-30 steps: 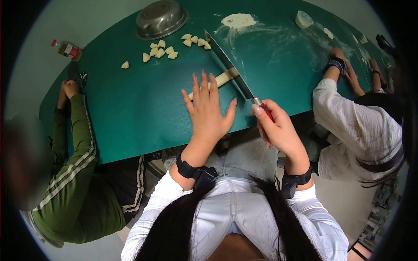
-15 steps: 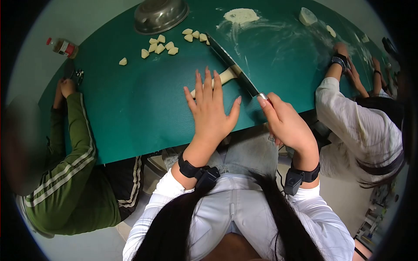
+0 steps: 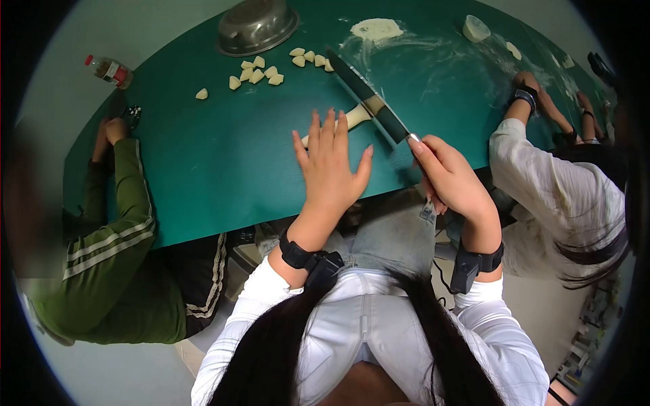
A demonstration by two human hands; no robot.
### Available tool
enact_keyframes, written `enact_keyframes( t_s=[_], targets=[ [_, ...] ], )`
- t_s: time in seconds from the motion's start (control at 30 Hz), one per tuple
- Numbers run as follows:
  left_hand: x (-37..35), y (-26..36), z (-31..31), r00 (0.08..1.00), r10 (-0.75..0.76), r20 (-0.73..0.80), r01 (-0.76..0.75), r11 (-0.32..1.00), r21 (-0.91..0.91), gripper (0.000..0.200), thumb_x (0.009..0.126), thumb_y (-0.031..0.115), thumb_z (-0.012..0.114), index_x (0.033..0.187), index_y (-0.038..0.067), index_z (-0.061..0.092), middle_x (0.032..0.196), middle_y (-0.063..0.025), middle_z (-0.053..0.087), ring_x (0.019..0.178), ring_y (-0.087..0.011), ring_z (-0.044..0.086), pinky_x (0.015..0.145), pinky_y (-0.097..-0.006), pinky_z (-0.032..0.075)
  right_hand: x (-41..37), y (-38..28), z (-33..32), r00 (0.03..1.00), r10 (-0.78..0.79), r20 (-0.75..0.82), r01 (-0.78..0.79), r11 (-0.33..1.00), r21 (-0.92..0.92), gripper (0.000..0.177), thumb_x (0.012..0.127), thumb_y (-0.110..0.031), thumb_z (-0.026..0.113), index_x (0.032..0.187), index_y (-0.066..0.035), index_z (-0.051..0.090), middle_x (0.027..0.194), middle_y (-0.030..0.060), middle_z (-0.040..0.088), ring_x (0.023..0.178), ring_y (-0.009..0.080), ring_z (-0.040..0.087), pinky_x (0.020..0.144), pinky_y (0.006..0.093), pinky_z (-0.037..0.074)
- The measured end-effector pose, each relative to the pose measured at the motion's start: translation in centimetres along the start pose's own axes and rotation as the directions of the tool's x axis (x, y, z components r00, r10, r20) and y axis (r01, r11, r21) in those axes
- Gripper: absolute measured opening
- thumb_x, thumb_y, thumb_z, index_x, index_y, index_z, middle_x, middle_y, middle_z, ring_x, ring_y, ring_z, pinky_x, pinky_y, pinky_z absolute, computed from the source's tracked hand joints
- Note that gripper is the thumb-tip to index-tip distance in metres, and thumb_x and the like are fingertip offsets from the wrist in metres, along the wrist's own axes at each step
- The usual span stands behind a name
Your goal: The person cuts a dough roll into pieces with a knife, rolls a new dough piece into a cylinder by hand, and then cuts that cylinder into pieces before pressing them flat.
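My left hand (image 3: 330,169) lies flat with spread fingers over a pale dough roll (image 3: 357,116), whose right part shows beyond the fingertips. A wide-bladed knife (image 3: 374,101) is in my right hand (image 3: 452,177), its fingers closed round the handle. The blade slants up to the left, by the right end of the roll. Several small dough pieces (image 3: 256,76) lie on the green table (image 3: 203,169) beyond my left hand, some of them near the knife's tip.
An upturned metal bowl (image 3: 257,28) and a flour patch (image 3: 376,29) lie at the back. A jar (image 3: 110,72) stands far left, a clear cup (image 3: 476,29) back right. A person in green (image 3: 115,250) sits left; another in white (image 3: 555,176) sits right.
The knife blade has tilted, showing more of its flat side, and my right hand has shifted slightly right. The whole view has moved a little. My left hand stays on the roll.
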State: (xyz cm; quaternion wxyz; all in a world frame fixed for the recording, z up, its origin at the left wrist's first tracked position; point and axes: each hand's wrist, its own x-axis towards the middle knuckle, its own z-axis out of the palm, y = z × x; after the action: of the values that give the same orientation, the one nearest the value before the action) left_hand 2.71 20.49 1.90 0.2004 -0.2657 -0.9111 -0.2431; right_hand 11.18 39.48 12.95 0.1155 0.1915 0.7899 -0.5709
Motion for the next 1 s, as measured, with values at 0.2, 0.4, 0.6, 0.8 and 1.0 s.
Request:
enact_keyframes(
  t_s=[0.2,0.4,0.6,0.8,1.0],
  targets=[
    [-0.2,0.2,-0.1,0.998,0.025,-0.049,-0.025,1.000,0.007,0.062,0.089,0.036,0.073,0.141,0.004,0.060,0.143,-0.0146,0.060,0.140,-0.0357,0.050,0.117,-0.0597,0.028,-2.0,1.8,0.1,0.978,-0.072,-0.194,0.094,0.990,0.107,0.037,0.104,-0.037,0.066,0.095,-0.002,0.059,0.060,-0.0002,0.050,0.045,0.0078,0.049,0.040,0.0267,0.039],
    [0.1,-0.6,-1.2,0.998,0.015,-0.066,-0.024,0.992,-0.127,0.045,0.089,0.024,0.076,0.131,0.009,0.069,0.127,-0.0083,0.069,0.119,-0.0288,0.061,0.105,-0.0473,0.040,-2.1,3.0,0.9,0.942,-0.124,-0.311,0.146,0.988,0.049,0.035,0.097,-0.032,0.077,0.091,-0.003,0.059,0.062,-0.0022,0.049,0.048,0.0064,0.047,0.042,0.0265,0.039],
    [0.5,-0.9,-1.5,0.999,-0.017,-0.048,0.011,0.993,-0.121,0.036,0.087,0.025,0.080,0.120,0.011,0.075,0.126,-0.0070,0.069,0.121,-0.0301,0.061,0.104,-0.0466,0.042,-2.2,4.3,1.2,0.940,-0.149,-0.306,0.189,0.976,0.106,0.032,0.097,-0.029,0.077,0.089,-0.004,0.059,0.061,-0.0033,0.050,0.046,0.0055,0.048,0.042,0.0255,0.039],
    [1.2,-2.1,-1.5,0.997,-0.015,-0.073,0.009,0.996,-0.086,0.026,0.086,0.030,0.083,0.103,0.011,0.078,0.128,-0.0084,0.068,0.127,-0.0343,0.059,0.108,-0.0493,0.041,-2.0,5.5,2.1,0.954,-0.146,-0.260,0.194,0.966,0.170,0.030,0.096,-0.027,0.078,0.090,-0.004,0.059,0.060,-0.0038,0.051,0.045,0.0054,0.048,0.041,0.0251,0.038],
    [1.2,-2.3,-1.8,0.992,-0.068,-0.110,0.067,0.998,-0.013,0.024,0.086,0.029,0.082,0.099,0.010,0.077,0.128,-0.0082,0.069,0.127,-0.0346,0.060,0.109,-0.0500,0.041,-1.8,5.9,3.6,0.961,-0.199,-0.190,0.228,0.963,0.145,0.028,0.095,-0.024,0.080,0.094,-0.003,0.061,0.064,-0.0048,0.051,0.056,0.0026,0.044,0.051,0.0232,0.037]
  ],
)
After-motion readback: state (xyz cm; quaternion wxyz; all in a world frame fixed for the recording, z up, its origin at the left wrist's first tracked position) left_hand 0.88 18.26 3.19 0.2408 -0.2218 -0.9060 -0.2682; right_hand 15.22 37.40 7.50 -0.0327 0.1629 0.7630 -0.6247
